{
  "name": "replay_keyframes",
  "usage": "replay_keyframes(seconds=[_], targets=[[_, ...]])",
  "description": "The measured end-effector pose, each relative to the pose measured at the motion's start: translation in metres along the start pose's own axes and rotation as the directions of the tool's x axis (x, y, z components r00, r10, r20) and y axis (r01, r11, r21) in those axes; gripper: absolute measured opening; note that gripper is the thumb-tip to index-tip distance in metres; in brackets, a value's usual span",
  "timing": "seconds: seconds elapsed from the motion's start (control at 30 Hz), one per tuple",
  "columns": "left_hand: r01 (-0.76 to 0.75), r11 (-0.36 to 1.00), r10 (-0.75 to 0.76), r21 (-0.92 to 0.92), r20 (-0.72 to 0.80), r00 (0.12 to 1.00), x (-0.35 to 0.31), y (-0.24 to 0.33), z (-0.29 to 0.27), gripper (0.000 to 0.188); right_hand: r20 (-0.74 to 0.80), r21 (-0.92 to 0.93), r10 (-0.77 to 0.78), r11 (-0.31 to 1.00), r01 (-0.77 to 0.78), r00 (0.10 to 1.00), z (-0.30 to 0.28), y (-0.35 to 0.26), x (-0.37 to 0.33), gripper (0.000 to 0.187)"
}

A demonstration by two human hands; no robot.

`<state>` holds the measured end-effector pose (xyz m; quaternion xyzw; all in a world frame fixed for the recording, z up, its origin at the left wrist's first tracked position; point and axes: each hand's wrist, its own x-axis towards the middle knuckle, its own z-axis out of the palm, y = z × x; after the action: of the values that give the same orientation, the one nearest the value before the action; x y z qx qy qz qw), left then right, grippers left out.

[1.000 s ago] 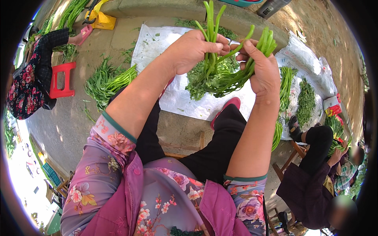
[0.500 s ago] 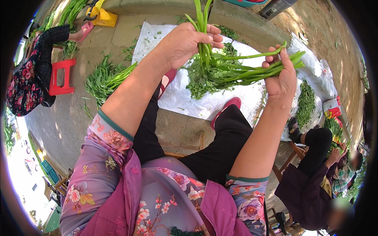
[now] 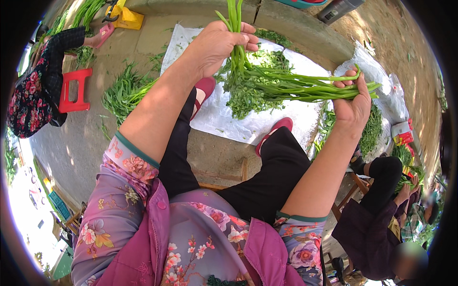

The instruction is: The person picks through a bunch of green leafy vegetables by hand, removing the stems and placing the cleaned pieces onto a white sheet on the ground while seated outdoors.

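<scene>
My left hand [image 3: 217, 47] is closed around a small bunch of smooth green stems [image 3: 237, 19] that stand upright, with thumb pressed on them and fingertips showing beyond. Farther right, my right hand [image 3: 351, 107] grips a sideways bundle of long leafy green stems [image 3: 300, 89] near the cut ends. The bundle's leafy ends reach left, to just below my left hand, where they overlap the upright bunch. Beneath lies a heap of loose green leaves [image 3: 245, 102] on a white woven sheet [image 3: 214, 125], partly hidden by the stems.
Another bunch of greens [image 3: 123, 93] lies on the ground left of the sheet. A red plastic stool [image 3: 87, 102] and a seated person [image 3: 36, 90] are at the left. A yellow bag [image 3: 130, 20] lies beyond. A dark flask [image 3: 336, 12] stands far right, and a co-worker [image 3: 365, 233] sits near right.
My right hand has moved right and slightly down with its bundle, which now stretches straighter. My left hand has shifted a little left with the upright stems.
</scene>
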<state>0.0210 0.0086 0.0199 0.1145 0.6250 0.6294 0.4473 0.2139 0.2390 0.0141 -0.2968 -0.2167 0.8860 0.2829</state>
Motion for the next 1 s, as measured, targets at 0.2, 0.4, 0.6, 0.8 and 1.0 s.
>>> replay_keyframes(seconds=[0.2, 0.4, 0.6, 0.8, 1.0], targets=[[-0.013, 0.998, 0.014, 0.063, -0.022, 1.0, 0.001, -0.002, -0.006, 0.03, -0.021, 0.042, 0.002, 0.999, -0.001, 1.0, -0.001, -0.005, -0.002, 0.018], [-0.014, 0.997, 0.015, 0.078, -0.008, 1.0, 0.001, -0.002, -0.007, 0.03, -0.01, 0.1, 0.006, 0.995, -0.005, 1.0, -0.009, -0.012, 0.0, 0.019], [-0.029, 0.996, 0.03, 0.081, -0.003, 1.0, 0.003, -0.006, -0.01, 0.029, -0.025, 0.127, 0.025, 0.992, -0.022, 0.999, -0.008, -0.011, -0.001, 0.019], [-0.053, 0.975, 0.064, 0.215, -0.043, 0.997, 0.003, 0.0, -0.014, 0.032, -0.008, 0.093, 0.022, 0.995, -0.021, 1.0, -0.008, -0.013, -0.003, 0.019], [-0.084, 0.984, 0.079, 0.156, 0.036, 0.996, 0.002, -0.004, -0.008, 0.036, -0.012, -0.132, -0.013, 0.991, 0.012, 1.0, 0.007, -0.005, -0.009, 0.023]])
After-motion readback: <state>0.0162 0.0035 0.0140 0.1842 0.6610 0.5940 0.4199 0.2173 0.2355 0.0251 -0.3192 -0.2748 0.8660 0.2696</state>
